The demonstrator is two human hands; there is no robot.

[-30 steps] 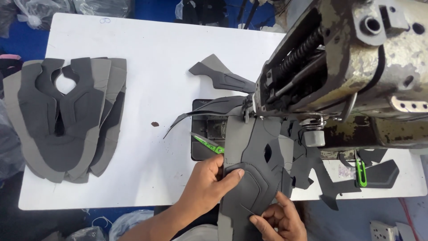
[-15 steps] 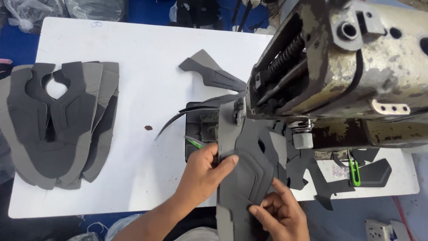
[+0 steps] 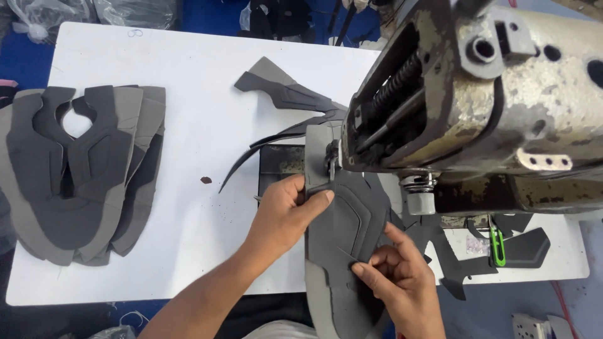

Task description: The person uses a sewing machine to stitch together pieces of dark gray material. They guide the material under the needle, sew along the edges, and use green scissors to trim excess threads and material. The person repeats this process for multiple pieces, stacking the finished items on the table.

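Grey shoe piece [image 3: 344,232]: it lies flat at the front edge of the white desk [image 3: 188,81], with its top end under the sewing machine.
Left hand [image 3: 282,216]: it presses down on the left side of the piece, fingers spread flat and thumb on top; it grips nothing.
Right hand [image 3: 402,276]: its fingers and thumb pinch the lower right part of the piece.
Sewing machine [image 3: 477,107]: big, old and worn, it fills the right side of the desk.
Stack of grey pieces [image 3: 81,176]: it sits by the left edge, well apart from the hands.
Green clip [image 3: 497,245]: it lies near the right edge, under the machine.
Loose dark piece [image 3: 282,94]: it rests near the back edge.
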